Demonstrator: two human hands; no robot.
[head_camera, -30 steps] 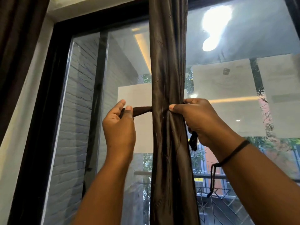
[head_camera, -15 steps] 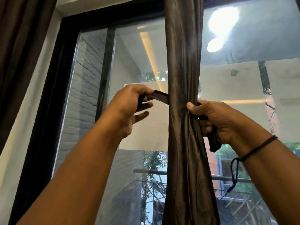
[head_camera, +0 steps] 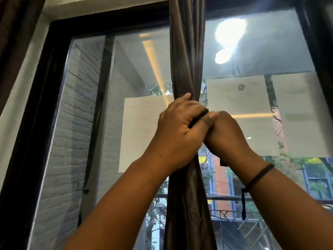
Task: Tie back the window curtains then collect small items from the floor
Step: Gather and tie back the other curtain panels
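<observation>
The left hand (head_camera: pixel 177 127) has swung across from the left of the curtain (head_camera: pixel 187 69) and now sits right on the front of the gathered bundle, meeting the right hand (head_camera: pixel 224 136) which a half second ago was alone at the curtain's right edge. Both hands are now pressed together at the pinch point, knuckles touching. The left hand curls round the bunched fabric, its index fingertip poking up against the folds, and a dark tie-back strap (head_camera: pixel 199 118) shows as a short black band running diagonally between its fingers and the right thumb. The right hand is clenched just beside the curtain's right edge, thumb laid over the strap's end; a small dark stub, seemingly the strap's other end, peeks out below that hand near the wrist, though how it is held cannot be told. The curtain hangs as one narrow dark-brown column down the middle of the window (head_camera: pixel 126 87), cinched tightest where the hands grip and flaring slightly above and below. A black cord bracelet (head_camera: pixel 259 175) circles the right wrist, its tail dangling. Another dark curtain (head_camera: pixel 16 33) hangs at the far left beside the black window frame (head_camera: pixel 41 105).
</observation>
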